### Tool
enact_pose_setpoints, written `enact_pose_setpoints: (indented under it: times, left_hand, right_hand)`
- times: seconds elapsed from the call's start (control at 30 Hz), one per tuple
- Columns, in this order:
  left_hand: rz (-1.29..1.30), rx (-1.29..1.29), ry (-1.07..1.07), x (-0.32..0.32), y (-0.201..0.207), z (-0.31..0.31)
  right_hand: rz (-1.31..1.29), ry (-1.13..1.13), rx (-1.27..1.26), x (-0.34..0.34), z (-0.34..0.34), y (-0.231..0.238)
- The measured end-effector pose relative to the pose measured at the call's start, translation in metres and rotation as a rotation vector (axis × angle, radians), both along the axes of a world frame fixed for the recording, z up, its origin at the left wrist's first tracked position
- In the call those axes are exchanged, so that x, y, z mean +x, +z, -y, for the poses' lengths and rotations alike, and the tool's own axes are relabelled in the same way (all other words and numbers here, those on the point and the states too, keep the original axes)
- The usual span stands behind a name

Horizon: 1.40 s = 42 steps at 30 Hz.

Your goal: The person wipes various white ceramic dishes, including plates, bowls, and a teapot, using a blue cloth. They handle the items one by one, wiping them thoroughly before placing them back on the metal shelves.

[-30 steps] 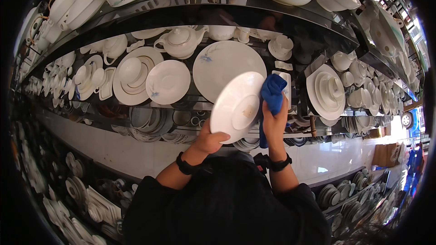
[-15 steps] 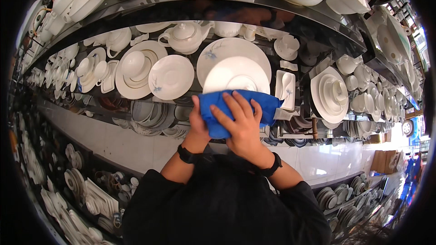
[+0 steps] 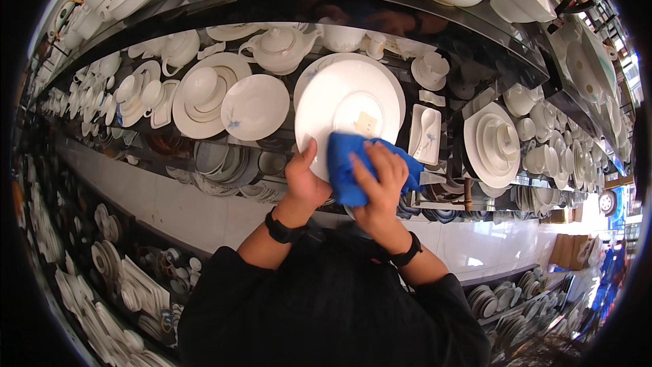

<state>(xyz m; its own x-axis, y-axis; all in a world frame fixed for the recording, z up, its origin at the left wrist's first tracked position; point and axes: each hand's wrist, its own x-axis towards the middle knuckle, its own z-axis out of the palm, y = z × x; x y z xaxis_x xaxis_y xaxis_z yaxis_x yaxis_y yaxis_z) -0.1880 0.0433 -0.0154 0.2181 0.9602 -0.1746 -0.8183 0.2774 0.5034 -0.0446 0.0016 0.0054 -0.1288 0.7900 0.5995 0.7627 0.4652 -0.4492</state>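
Note:
A round white plate (image 3: 318, 109) is held tilted over the shelf, its foot ring and a small pale label facing me. My left hand (image 3: 304, 182) grips the plate's lower left edge, thumb on the face; its other fingers are mostly hidden behind. Bunched in my right hand (image 3: 382, 187) is a blue cloth (image 3: 346, 171), pressed against the plate's lower right part and hiding that rim. Behind the held plate, a larger white plate (image 3: 307, 76) shows only part of its rim and a blue pattern.
Left of the held plate are a blue-flowered plate (image 3: 255, 105) and a teapot (image 3: 277, 51). To the right are a spoon (image 3: 429, 129) on a narrow dish and stacked plates (image 3: 479, 132). A dark upper shelf edge (image 3: 285, 8) runs beyond.
The held plate has come further into sight, baring its foot ring and label. The cloth has shifted right and bunched up. My left hand's thumb now lies on the plate.

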Motion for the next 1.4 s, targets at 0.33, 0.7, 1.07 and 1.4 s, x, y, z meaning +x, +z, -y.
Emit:
enact_pose_setpoints:
  times: [0.33, 0.7, 1.07, 1.4]
  left_hand:
    - [0.005, 0.466, -0.013, -0.004, -0.003, 0.021]
    - [-1.158, 1.683, -0.401, -0.070, 0.066, 0.007]
    - [-1.656, 1.342, 0.205, -0.157, 0.067, 0.002]
    - [-0.436, 0.137, 0.150, -0.193, 0.032, -0.005]
  right_hand:
    - [-0.764, -0.154, -0.215, 0.025, -0.007, -0.050]
    - [-1.728, 0.341, -0.749, 0.052, 0.000, 0.020]
    - [-1.636, 0.103, -0.802, -0.025, 0.008, 0.036]
    - [-1.535, 0.282, -0.792, -0.089, -0.057, 0.035]
